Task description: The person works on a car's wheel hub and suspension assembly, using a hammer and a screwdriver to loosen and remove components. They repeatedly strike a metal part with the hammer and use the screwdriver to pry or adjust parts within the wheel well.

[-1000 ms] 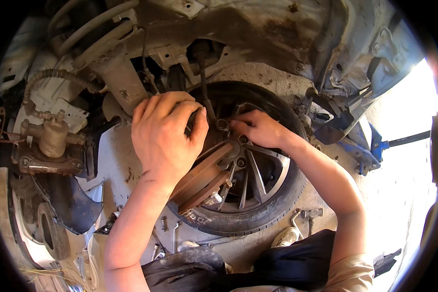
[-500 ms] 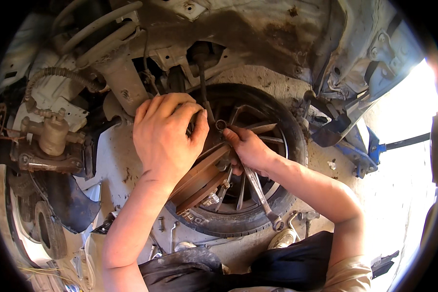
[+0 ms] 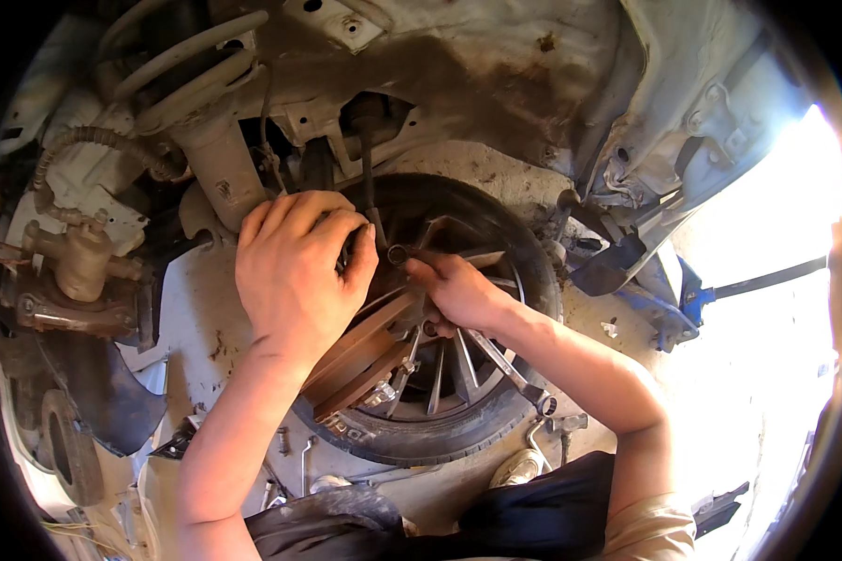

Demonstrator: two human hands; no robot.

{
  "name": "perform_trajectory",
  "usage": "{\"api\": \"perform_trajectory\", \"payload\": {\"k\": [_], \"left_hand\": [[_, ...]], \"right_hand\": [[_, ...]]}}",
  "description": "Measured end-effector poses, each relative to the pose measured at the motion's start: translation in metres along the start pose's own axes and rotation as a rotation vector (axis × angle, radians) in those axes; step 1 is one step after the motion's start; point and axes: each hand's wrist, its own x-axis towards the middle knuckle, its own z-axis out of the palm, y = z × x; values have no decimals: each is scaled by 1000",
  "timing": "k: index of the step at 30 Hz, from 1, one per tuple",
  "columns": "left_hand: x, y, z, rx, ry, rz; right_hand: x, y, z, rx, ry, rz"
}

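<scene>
My left hand [image 3: 295, 271] arches over the parts at the foot of the strut [image 3: 225, 173], its fingers curled and thumb bent inward. Whatever lies under those fingers is hidden. My right hand [image 3: 463, 292] grips a double-ended ring wrench [image 3: 508, 368]. One ring of it shows beside the right thumb, close to the left fingertips; the other end points down and right over the tyre. Just below both hands is a rusty brake disc [image 3: 360, 360], seen nearly edge-on, with a wheel stud or nut near its hub.
A wheel with a black tyre [image 3: 449, 449] lies flat on the floor beneath. At left hangs a brake caliper [image 3: 82, 266] with a ribbed hose. A blue jack [image 3: 688, 304] stands at right, and hand tools [image 3: 306, 463] lie near my feet.
The wrench's lower end has swung right and upward, while its upper ring stays by the same parts. The whole view has shifted slightly. My left hand keeps its curled pose.
</scene>
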Motion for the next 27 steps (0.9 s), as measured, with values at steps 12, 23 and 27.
{"api": "perform_trajectory", "payload": {"k": [12, 23, 27], "left_hand": [[-2, -2, 0, -2, 16, -4], [-1, 0, 1, 5, -3, -14], [-1, 2, 0, -6, -9, -29]], "right_hand": [[28, 7, -42, -630, 40, -468], [7, 19, -8, -134, 87, -191], [2, 11, 6, 81, 53, -94]]}}
